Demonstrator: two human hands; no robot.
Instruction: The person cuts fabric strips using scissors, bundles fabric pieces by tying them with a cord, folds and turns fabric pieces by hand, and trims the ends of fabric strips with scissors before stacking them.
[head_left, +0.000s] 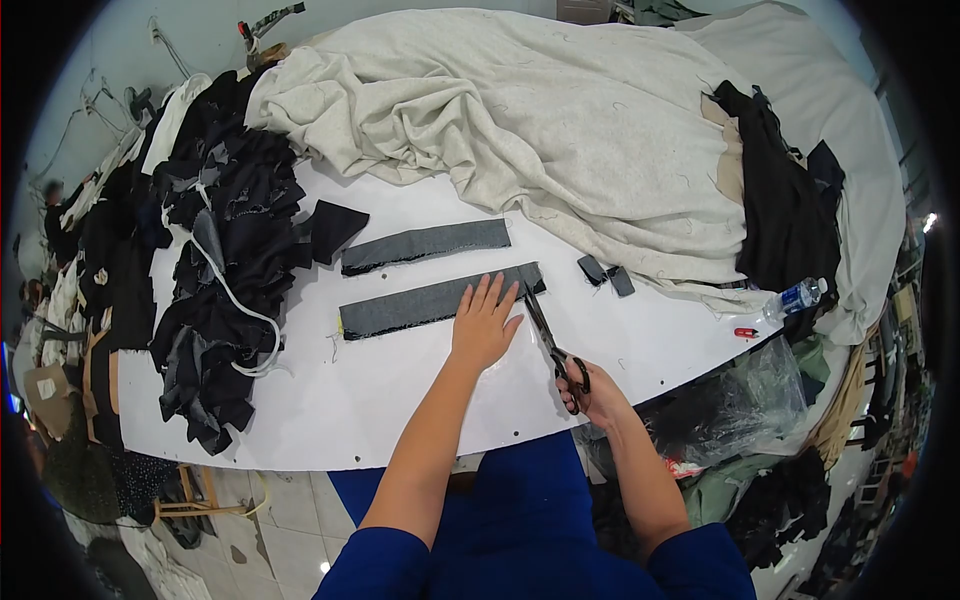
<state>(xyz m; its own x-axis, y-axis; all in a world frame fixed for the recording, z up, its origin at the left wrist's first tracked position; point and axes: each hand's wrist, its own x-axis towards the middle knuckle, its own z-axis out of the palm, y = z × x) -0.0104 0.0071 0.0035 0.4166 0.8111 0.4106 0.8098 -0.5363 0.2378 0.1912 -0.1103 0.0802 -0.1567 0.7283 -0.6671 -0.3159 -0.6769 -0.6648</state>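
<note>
Now left fingers [480,299] outspread on nearer grey strip [400,308]; right fingers [567,396] grip scissors [541,325] at its right end.

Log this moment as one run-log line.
left hand: flat on lower gray strip | right hand: holding scissors, blades at strip's right end | upper strip: untouched

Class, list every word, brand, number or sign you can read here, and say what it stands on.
None can be read.
Blue label on the clear bottle: too small and blurred to read.
Scissors and lower grey strip: no lettering can be made out.
</note>
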